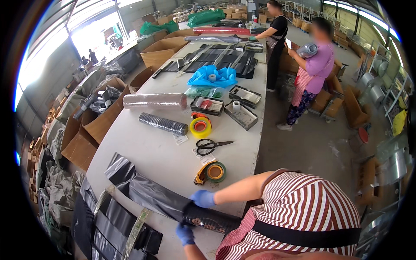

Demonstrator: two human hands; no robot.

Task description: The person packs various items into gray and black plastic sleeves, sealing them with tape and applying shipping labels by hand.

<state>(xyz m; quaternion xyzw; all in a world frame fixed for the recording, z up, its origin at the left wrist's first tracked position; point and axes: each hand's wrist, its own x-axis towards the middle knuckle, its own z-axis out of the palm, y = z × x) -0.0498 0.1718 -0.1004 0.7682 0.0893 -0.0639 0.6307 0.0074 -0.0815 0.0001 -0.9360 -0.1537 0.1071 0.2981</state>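
A long black plastic sleeve lies on the table, its mouth around one end of a dark wrapped roll. The roll's other end reaches to my apron. My right hand, in a blue glove, is closed on the far edge of the sleeve's mouth. On the near edge, my left hand, gloved too, pinches the plastic beside the roll. The fingertips of both hands are partly hidden. Flat black plastic bundles bound with clear tape lie to the left.
Farther up the table are an orange tape dispenser, black scissors, yellow tape, two wrapped rolls, black trays and a blue bag. Cardboard boxes stand left. Two people stand along the right side.
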